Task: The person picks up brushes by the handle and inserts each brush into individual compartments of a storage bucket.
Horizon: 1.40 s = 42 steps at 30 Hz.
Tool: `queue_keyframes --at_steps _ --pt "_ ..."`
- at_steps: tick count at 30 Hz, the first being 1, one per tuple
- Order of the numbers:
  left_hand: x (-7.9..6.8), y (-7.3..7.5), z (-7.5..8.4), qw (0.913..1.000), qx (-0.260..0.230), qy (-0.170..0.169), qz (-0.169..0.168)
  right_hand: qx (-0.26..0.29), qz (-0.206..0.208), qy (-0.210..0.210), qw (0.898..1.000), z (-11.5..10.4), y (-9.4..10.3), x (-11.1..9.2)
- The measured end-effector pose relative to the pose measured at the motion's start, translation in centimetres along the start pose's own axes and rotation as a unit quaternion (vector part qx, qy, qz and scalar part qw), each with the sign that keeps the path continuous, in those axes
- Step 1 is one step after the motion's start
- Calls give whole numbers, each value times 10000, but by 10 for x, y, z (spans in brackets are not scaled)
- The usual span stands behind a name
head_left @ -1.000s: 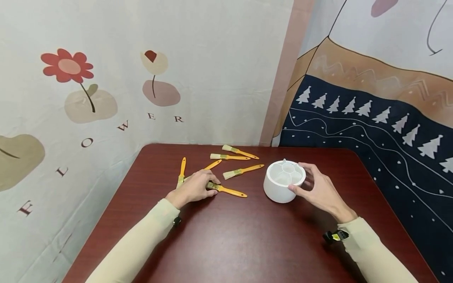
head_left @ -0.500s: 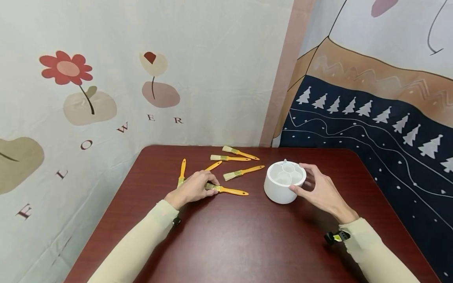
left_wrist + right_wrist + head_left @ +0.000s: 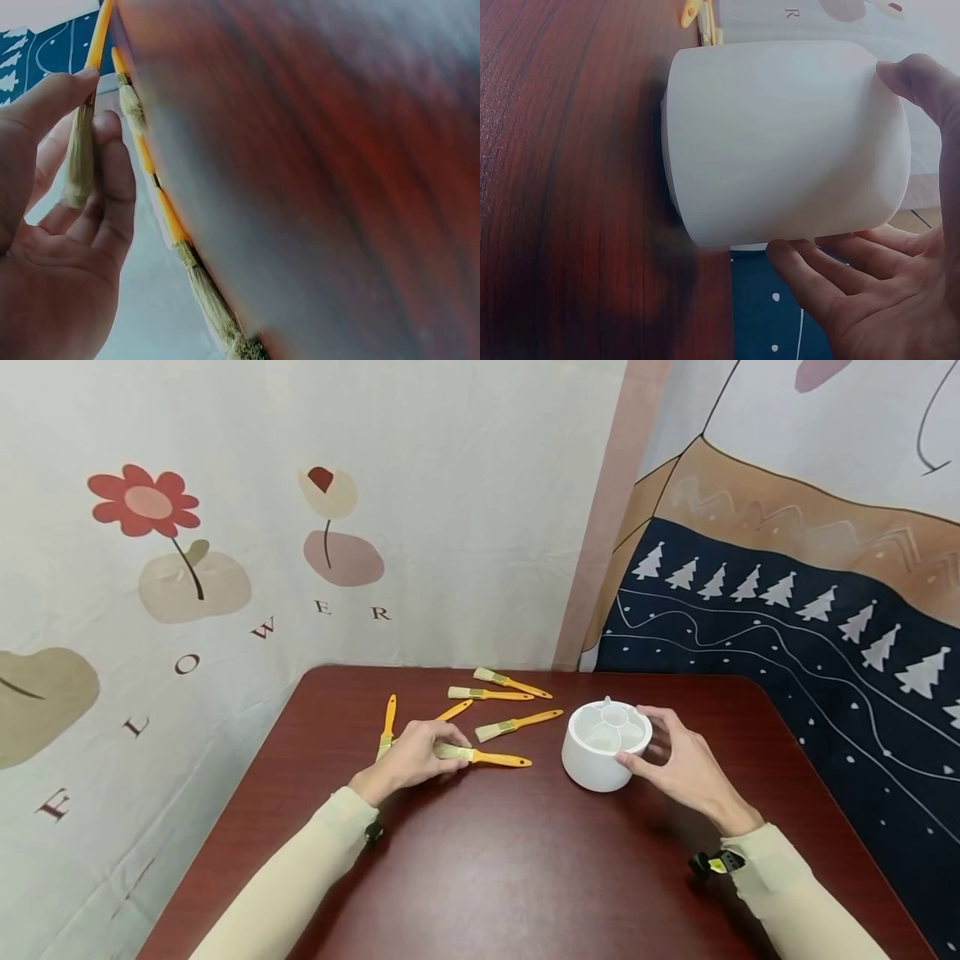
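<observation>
In the head view my left hand [image 3: 415, 752] pinches a flat paintbrush [image 3: 501, 760] near its metal ferrule, and the yellow handle points right. The left wrist view shows the thumb on that brush's ferrule, with the pale bristles [image 3: 80, 157] hanging toward the palm. My right hand [image 3: 688, 770] holds a round white brush holder [image 3: 596, 766] with several compartments inside, thumb at the near rim and fingers at the far right side. Its smooth outer wall [image 3: 780, 142] fills much of the right wrist view. The holder stands upright on the table.
Behind the left hand lie more yellow-handled paintbrushes: one [image 3: 519, 724] near the holder, one [image 3: 491, 694] farther back, one [image 3: 513, 682] at the back edge. Another [image 3: 387, 718] and a partly hidden one [image 3: 453, 710] lie left. The dark red table [image 3: 480, 868] meets patterned curtains [image 3: 450, 527].
The left hand's paintbrush has risen slightly, and its handle has swung up and to the right. The right hand and the brush holder have stayed in place.
</observation>
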<state>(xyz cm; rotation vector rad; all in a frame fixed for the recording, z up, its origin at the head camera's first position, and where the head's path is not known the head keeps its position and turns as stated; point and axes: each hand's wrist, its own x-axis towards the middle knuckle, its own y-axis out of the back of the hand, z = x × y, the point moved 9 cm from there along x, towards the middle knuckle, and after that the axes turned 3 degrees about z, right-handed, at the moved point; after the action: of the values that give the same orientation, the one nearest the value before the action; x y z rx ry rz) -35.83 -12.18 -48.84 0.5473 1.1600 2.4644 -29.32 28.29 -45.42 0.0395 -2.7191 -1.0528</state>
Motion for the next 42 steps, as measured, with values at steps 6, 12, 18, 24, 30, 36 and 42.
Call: queue_keyframes --at_steps 6,12,18,24,30,36,42 --pt "0 8 1 9972 -630 171 367 11 -5 -12 10000 0 -1 0" --pt "1 17 5 9887 -1308 302 669 -6 -22 -37 10000 1 -1 0" --pt "2 18 7 9817 -1699 395 768 -43 -34 -72 10000 3 -1 1" --pt "4 18 14 9767 -1978 381 740 -45 -45 -101 9999 4 -1 2" --pt "5 19 22 9713 -2176 456 847 -30 -29 -56 10000 3 -2 2" --pt "9 23 35 9651 -2348 394 1093 -13 17 24 10000 2 -2 1" --pt "12 30 52 9656 -2191 160 1393 -39 62 79 9999 0 0 0"
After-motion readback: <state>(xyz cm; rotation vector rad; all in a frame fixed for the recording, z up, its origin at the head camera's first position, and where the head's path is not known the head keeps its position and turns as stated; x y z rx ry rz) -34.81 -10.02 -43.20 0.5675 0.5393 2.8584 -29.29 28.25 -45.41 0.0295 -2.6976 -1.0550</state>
